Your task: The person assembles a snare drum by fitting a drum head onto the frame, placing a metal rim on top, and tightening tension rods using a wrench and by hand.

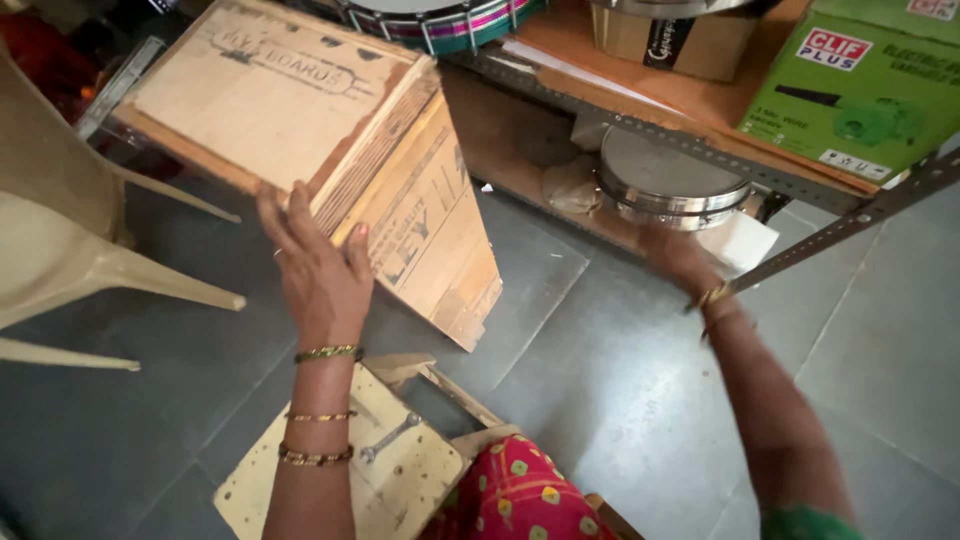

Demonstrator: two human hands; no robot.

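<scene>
My left hand [318, 268] presses flat against the near edge of a stack of plywood boards [290, 95] held up off the floor, fingers spread over the board ends. A lower board [430, 240] tilts down toward the floor. My right hand [680, 262] reaches to the lower shelf and touches a round metal-rimmed frame drum [668, 180]; its fingers are blurred and partly hidden.
A beige plastic chair [60, 250] stands at the left. A metal rack [700, 150] holds a green carton [870, 85], a cardboard box [680, 40] and another drum [440, 20]. A spanner [388, 438] lies on a pale worn wooden stool [300, 480] below me.
</scene>
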